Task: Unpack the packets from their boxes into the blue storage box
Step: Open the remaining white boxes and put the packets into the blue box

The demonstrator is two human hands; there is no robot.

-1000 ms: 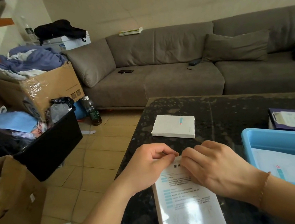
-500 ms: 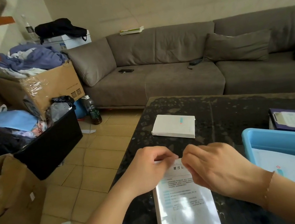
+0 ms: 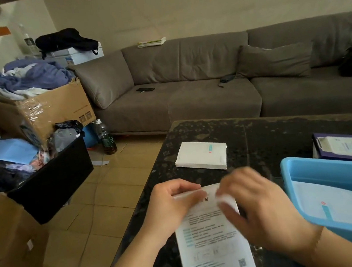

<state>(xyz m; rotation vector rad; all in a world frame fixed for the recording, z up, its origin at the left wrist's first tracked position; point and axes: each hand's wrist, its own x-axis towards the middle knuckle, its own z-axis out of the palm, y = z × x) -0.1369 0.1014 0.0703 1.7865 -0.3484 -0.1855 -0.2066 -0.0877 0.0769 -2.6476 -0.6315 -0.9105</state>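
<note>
A white printed box (image 3: pixel 213 245) lies lengthwise on the dark table (image 3: pixel 261 135), close to me. My left hand (image 3: pixel 172 208) grips its far left corner. My right hand (image 3: pixel 260 209) pinches a white flap at the box's far end; the hand is blurred. A second white box (image 3: pixel 200 155) lies flat further out on the table. The blue storage box (image 3: pixel 299 183) stands at the right edge, with a white packet (image 3: pixel 339 205) lying inside it.
A purple-edged box (image 3: pixel 351 146) sits behind the blue storage box. A grey sofa (image 3: pixel 209 88) runs along the far side. Left of the table, on the tiled floor, stand cardboard boxes (image 3: pixel 39 116), a black bin (image 3: pixel 53 184) and a bottle (image 3: pixel 106 138).
The flap at the far end of the near box has come up under my right hand, which has shifted slightly right. My left hand stays on the box's corner.
</note>
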